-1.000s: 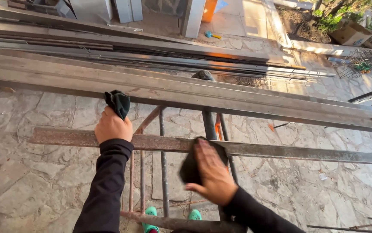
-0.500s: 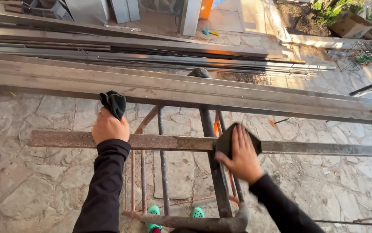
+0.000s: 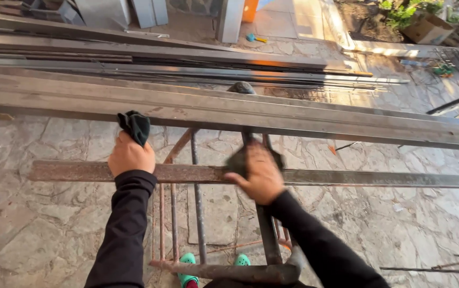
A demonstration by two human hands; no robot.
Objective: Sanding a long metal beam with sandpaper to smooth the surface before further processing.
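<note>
Head view, taking the rusty steel bar [image 3: 96,172] that crosses in front of you as the landmark: nearest you, below the bar, your green shoes [image 3: 188,260] show between the legs of the metal stand [image 3: 224,271] that carries it. On the bar itself, your right hand [image 3: 260,173] presses a dark rag [image 3: 237,160] flat against the metal, fingers spread over the cloth rather than curled around the steel. Farther along the bar, your left hand [image 3: 130,154] is closed over its top edge, with a second dark cloth [image 3: 135,126] bunched in the fist and sticking up. The step looks like wiping the bar down: left hand steadying, right hand rubbing. The stretch beyond your right hand looks cleaner and greyer, the stretch past your left hand rustier, so the next move probably calls for firm pressure toward the rusty part. Just beyond the bar lies a wider steel beam [image 3: 304,120]; past that, long steel lengths [image 3: 187,66] are stacked on the stone paving [image 3: 37,234].
</note>
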